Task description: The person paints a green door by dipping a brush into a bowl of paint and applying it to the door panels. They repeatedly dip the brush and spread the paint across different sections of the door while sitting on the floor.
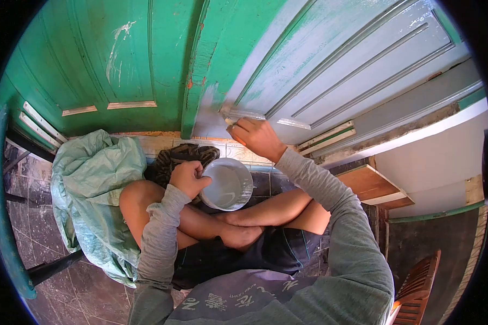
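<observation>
Bowl (226,185), one, in left hand (188,180), one brush (227,118) in right hand (256,138)

Appears to be a home, at a doorway; shows a green panelled door (92,49) and a partly grey panelled door (322,70). Includes dark floor tiles (95,287); also includes a slatted wooden chair (420,287).

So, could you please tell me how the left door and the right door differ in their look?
The left door is nearly all green, while the right door is mostly grey, with green left near its inner edge. The left door has only thin pale streaks on its panel; the right door has a broad coat, and the right hand holds a brush at its lower part. Both have moulded panels.
</observation>
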Available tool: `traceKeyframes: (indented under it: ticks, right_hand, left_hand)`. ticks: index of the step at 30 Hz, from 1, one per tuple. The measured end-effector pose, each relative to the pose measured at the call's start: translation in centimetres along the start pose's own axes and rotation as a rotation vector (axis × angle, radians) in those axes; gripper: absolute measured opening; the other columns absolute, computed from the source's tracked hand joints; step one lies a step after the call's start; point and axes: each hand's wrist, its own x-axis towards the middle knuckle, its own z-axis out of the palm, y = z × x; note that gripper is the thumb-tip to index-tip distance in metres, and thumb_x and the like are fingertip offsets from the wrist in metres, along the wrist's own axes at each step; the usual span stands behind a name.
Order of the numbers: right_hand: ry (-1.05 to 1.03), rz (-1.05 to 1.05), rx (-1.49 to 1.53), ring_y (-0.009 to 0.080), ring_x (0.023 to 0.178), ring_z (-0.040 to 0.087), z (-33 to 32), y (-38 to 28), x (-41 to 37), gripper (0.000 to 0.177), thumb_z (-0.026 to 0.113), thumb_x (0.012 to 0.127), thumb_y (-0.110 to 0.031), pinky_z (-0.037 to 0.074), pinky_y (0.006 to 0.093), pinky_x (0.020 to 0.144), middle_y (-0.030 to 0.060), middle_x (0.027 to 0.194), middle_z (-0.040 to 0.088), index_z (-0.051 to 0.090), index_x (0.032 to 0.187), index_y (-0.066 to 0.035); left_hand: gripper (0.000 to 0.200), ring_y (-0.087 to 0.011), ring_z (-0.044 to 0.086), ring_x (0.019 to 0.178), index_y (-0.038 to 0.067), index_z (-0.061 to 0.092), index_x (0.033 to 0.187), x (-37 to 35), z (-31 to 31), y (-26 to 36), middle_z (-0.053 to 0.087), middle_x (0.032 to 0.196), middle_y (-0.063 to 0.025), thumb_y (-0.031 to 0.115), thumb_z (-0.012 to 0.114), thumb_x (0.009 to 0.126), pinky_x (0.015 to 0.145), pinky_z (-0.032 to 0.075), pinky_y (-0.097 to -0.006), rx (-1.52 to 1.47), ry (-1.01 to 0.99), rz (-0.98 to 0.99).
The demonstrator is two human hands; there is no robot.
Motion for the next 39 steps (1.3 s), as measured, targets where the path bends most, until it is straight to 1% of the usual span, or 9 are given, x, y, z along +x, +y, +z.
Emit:
traceKeyframes:
  ticks: [2, 5, 10, 15, 20, 23, 32, 35, 39]
  right_hand:
    - [0.055, 0.034, 0.036, 0.0184, 0.068, 0.061, -2.5, 0.2, 1.4, 0.009, 0.065, 0.079, -0.013, 0.050, 0.0332, 0.053, 0.0035, 0.075, 0.054, 0.061, 0.087, -0.010]
    - [0.202, 0.119, -0.039, 0.0187, 0.063, 0.060, -8.2, 1.7, 3.4, 0.013, 0.072, 0.076, -0.008, 0.048, 0.0339, 0.050, 0.0041, 0.073, 0.056, 0.063, 0.084, -0.009]
    - [0.567, 0.079, -0.244, 0.0171, 0.058, 0.057, -12.1, 1.7, 5.4, 0.023, 0.076, 0.073, -0.005, 0.045, 0.0288, 0.047, 0.0021, 0.079, 0.061, 0.069, 0.094, -0.010]
    - [0.102, 0.020, -0.207, 0.0149, 0.070, 0.060, -5.6, -0.6, 1.2, 0.021, 0.067, 0.076, -0.010, 0.048, 0.0277, 0.048, 0.0013, 0.086, 0.058, 0.064, 0.096, -0.011]
    - [-0.090, 0.060, -0.049, 0.0178, 0.077, 0.063, 0.1, -1.5, -0.8, 0.021, 0.066, 0.075, -0.013, 0.051, 0.0313, 0.052, 0.0026, 0.088, 0.058, 0.060, 0.095, -0.011]
    - [-0.073, 0.028, 0.005, 0.0205, 0.076, 0.064, -0.7, -0.5, 0.6, 0.015, 0.065, 0.076, -0.013, 0.052, 0.0337, 0.055, 0.0043, 0.083, 0.057, 0.059, 0.089, -0.010]
    - [0.259, -0.044, -0.133, 0.0201, 0.063, 0.058, -17.5, 4.4, 7.9, 0.012, 0.073, 0.080, -0.012, 0.048, 0.0342, 0.049, 0.0032, 0.072, 0.054, 0.062, 0.083, -0.009]
    - [0.349, -0.002, -0.247, 0.0215, 0.073, 0.067, -22.6, 5.2, 9.8, 0.019, 0.077, 0.074, 0.000, 0.054, 0.0311, 0.060, 0.0062, 0.085, 0.067, 0.069, 0.092, -0.005]
    - [0.620, -0.119, -0.558, 0.0201, 0.078, 0.069, -27.4, 6.4, 12.3, 0.021, 0.077, 0.073, 0.002, 0.055, 0.0286, 0.064, 0.0072, 0.087, 0.069, 0.070, 0.092, -0.003]
  left_hand:
    - [0.028, -0.0134, 0.050, 0.051, -0.001, 0.054, 0.067, 0.0, 0.0, -0.2, 0.051, 0.055, -0.0071, 0.019, 0.073, 0.067, 0.050, 0.040, -0.0312, -0.002, 0.004, 0.002]
    - [0.030, -0.0279, 0.060, 0.056, 0.002, 0.058, 0.067, 0.0, -0.2, 0.1, 0.058, 0.059, -0.0130, 0.027, 0.074, 0.063, 0.055, 0.047, -0.0379, 0.013, -0.008, -0.050]
    - [0.028, -0.0183, 0.054, 0.053, 0.000, 0.055, 0.067, 0.1, -0.4, 0.4, 0.055, 0.057, -0.0094, 0.022, 0.073, 0.066, 0.052, 0.043, -0.0334, 0.003, 0.002, -0.027]
    - [0.027, -0.0138, 0.051, 0.052, -0.001, 0.054, 0.067, -0.1, -0.4, 0.2, 0.053, 0.056, -0.0079, 0.019, 0.072, 0.067, 0.050, 0.041, -0.0318, -0.010, 0.006, -0.013]
    - [0.027, -0.0139, 0.052, 0.052, 0.000, 0.054, 0.067, 0.0, -0.3, -0.3, 0.054, 0.056, -0.0078, 0.019, 0.073, 0.066, 0.050, 0.042, -0.0318, -0.018, 0.015, -0.007]
    - [0.029, -0.0263, 0.059, 0.053, 0.002, 0.057, 0.065, 0.2, -0.2, -0.3, 0.057, 0.057, -0.0115, 0.025, 0.074, 0.065, 0.054, 0.047, -0.0374, 0.024, 0.028, 0.002]
    - [0.029, -0.0222, 0.057, 0.051, 0.001, 0.059, 0.067, 0.4, -0.1, -1.2, 0.056, 0.056, -0.0113, 0.025, 0.076, 0.064, 0.051, 0.045, -0.0351, -0.008, 0.008, 0.008]
    - [0.029, -0.0215, 0.057, 0.051, 0.001, 0.060, 0.068, 0.3, -0.3, -0.6, 0.057, 0.057, -0.0117, 0.025, 0.076, 0.064, 0.052, 0.045, -0.0345, -0.006, 0.008, -0.003]
    - [0.030, -0.0219, 0.057, 0.052, 0.000, 0.061, 0.069, 0.2, -0.3, -0.9, 0.058, 0.058, -0.0127, 0.025, 0.076, 0.064, 0.053, 0.046, -0.0345, -0.014, 0.033, 0.011]
